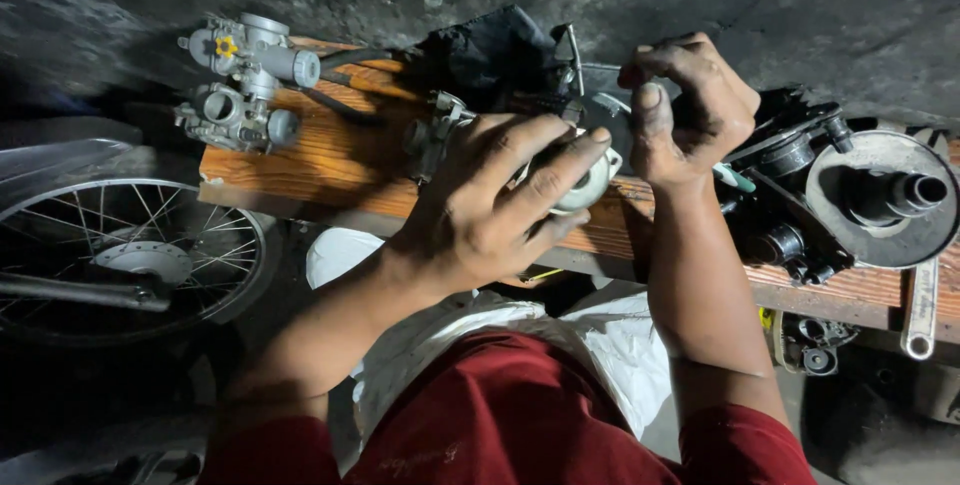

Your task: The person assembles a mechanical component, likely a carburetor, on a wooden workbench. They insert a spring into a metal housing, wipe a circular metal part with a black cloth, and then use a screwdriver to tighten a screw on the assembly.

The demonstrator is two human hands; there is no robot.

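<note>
My left hand [490,205] wraps around a small metal carburetor part with a whitish round bowl [590,185], holding it over a wooden bench [320,155]. My right hand [690,105], greasy and curled, pinches something small at its fingertips just above that part; what it pinches is hidden. A black cloth [490,50] lies on the bench behind both hands.
Two silver carburetors [245,80] stand at the bench's left end. A black engine part with a round grey pulley [880,195] sits at the right, a wrench [920,315] hanging below it. A spoked wheel [120,255] lies at the lower left. White cloth [600,335] covers my lap.
</note>
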